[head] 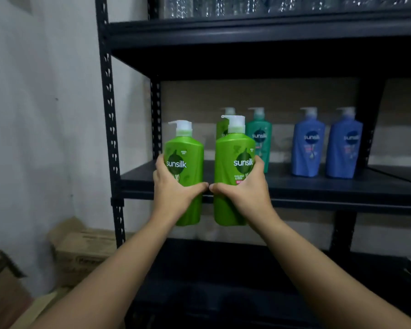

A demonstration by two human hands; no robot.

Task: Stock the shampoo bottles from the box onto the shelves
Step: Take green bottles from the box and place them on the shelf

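My left hand (173, 186) grips a light green pump shampoo bottle (188, 162) and my right hand (244, 188) grips a second one (230, 162). Both bottles are upright, side by side, in front of the left end of the black middle shelf (318, 188), their bases below the shelf edge. On that shelf stand another light green bottle (222, 129), a dark green bottle (261, 138) and two blue bottles (307, 148) (344, 150), all toward the back.
The black metal rack has an upright post (110, 138) at left, an upper shelf (247, 34) with shiny wrapped goods and a dark lower shelf (223, 269). Cardboard boxes (81, 248) sit on the floor at lower left beside a white wall.
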